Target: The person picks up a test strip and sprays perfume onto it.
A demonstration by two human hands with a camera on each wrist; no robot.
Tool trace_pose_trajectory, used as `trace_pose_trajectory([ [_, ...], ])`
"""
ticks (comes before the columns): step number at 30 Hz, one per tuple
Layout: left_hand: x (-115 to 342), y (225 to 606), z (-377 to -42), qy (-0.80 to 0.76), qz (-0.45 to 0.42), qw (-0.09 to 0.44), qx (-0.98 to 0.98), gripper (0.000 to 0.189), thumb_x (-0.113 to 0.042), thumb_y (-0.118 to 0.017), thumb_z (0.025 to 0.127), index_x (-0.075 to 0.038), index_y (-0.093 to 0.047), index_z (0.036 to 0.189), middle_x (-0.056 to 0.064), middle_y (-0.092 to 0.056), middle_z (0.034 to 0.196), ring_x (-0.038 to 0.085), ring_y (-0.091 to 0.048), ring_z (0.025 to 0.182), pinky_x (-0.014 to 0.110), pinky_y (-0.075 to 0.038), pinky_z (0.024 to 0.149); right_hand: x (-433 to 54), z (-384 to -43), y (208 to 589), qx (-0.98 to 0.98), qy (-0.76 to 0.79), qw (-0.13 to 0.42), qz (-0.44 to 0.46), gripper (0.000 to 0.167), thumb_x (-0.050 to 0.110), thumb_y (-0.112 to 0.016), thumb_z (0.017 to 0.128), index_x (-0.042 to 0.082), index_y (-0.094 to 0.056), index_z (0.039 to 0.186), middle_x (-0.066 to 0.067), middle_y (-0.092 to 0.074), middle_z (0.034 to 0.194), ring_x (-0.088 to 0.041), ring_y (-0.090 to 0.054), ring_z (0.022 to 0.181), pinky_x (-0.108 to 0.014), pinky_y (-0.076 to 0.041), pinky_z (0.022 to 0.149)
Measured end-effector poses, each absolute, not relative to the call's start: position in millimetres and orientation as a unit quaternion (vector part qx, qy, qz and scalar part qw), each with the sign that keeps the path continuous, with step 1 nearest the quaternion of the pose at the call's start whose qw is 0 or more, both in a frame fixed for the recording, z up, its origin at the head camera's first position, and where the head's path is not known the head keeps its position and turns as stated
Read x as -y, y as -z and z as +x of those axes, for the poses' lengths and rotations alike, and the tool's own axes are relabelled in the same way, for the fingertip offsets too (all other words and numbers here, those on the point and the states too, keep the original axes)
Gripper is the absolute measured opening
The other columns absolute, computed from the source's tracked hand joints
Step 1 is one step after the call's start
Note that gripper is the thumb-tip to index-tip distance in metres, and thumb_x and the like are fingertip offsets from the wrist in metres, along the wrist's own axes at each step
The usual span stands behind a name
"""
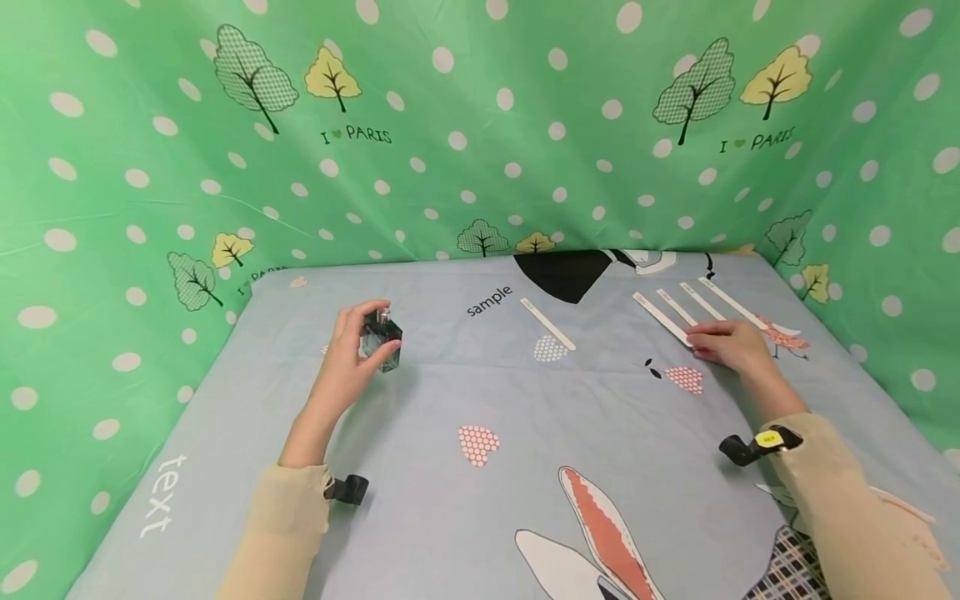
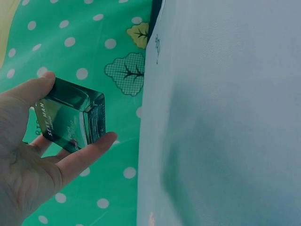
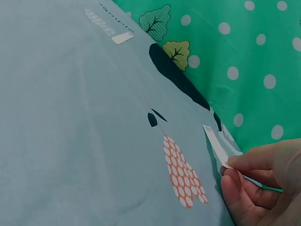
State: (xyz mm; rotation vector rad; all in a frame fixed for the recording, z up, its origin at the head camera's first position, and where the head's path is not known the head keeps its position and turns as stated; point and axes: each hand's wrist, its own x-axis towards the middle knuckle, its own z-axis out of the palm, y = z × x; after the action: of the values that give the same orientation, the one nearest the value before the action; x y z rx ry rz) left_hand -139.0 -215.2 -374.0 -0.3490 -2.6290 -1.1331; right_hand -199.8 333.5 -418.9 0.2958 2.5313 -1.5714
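On the left of the head view, my left hand [image 1: 347, 350] grips a dark, clear-glass perfume bottle [image 1: 383, 340] above the cloth, its spray top upward and a finger over that end. The left wrist view shows white lettering on the bottle [image 2: 66, 122], with fingers and thumb on its sides. Far to the right, my right hand [image 1: 733, 346] pinches the near end of a white paper test strip [image 1: 658, 317] between thumb and finger. In the right wrist view the held strip [image 3: 216, 145] slants up from the fingertips. Several similar strips [image 1: 702, 301] lie beside it.
One more white strip [image 1: 547, 323] lies alone on the middle of the blue-grey printed cloth [image 1: 435, 400]. A green dotted curtain [image 1: 420, 167] hangs behind the table and along its sides. Both wrists wear black camera straps [image 1: 776, 437].
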Motion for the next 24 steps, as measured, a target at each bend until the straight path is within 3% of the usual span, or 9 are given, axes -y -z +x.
trace_pose_trajectory([
  [8,214.5,374.5,-140.3,0.391,-0.121,0.128,0.904,0.057,-0.018,-0.066,0.097,-0.018,-0.039,0.147,0.021,-0.036,0.143,0.039,-0.042,0.130,0.063,-0.037,0.105,-341.6,-199.1,420.4,-0.874,0.471,0.082,0.090,0.050,0.027,-0.064,0.098,-0.010,-0.058,0.131,0.031,-0.060,0.073,0.012,-0.064,0.069,-0.014,-0.056,0.068],
  [24,213.2,374.6,-141.4,0.393,-0.119,0.124,0.903,0.056,-0.019,-0.065,0.098,-0.018,-0.039,0.148,0.021,-0.036,0.145,0.039,-0.042,0.130,0.062,-0.037,0.105,-344.4,-197.7,416.9,-0.877,0.467,0.075,0.086,0.051,0.026,-0.067,0.096,-0.012,-0.057,0.129,0.025,-0.063,0.073,0.010,-0.063,0.069,-0.016,-0.057,0.068],
])
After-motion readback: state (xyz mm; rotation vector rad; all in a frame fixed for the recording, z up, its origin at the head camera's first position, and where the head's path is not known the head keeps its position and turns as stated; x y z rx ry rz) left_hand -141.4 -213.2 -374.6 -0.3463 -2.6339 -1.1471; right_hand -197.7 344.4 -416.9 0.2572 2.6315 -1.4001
